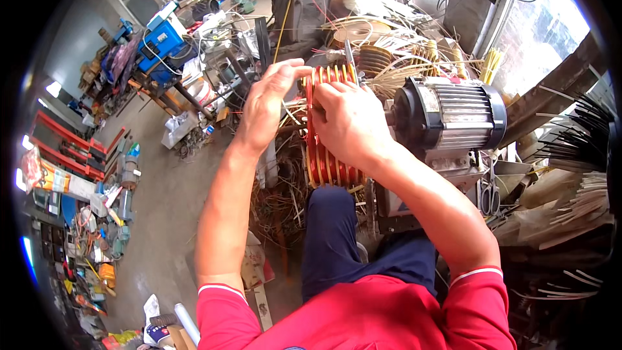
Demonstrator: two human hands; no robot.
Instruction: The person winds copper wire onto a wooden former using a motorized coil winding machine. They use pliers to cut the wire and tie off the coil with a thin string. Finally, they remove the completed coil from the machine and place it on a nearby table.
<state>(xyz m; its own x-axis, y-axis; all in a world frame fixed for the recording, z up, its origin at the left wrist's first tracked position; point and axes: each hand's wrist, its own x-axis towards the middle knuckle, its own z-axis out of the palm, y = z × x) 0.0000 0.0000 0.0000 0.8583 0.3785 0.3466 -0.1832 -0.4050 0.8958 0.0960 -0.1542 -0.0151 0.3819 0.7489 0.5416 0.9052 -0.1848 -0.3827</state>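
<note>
A grooved winding spool [330,170], wound with red wire between yellowish ribs, stands upright in front of my knees. My left hand [265,104] is at its upper left rim, fingers stretched out, with the fingertips by the top grooves. Across the upper part of the spool lies my right hand [350,116], its fingers curled in against a strand of red wire [311,113] that runs down the left side. The palm hides part of the grooves. A thin yellow strand [289,10] comes down from above toward my left fingers.
To the right of the spool sits a black and silver electric motor [463,115]. Scissors [488,197] hang below it. Behind are heaped pale strips and a brown ribbed spool [374,59]. A blue machine [161,45] stands far left, near red metal frames [68,146].
</note>
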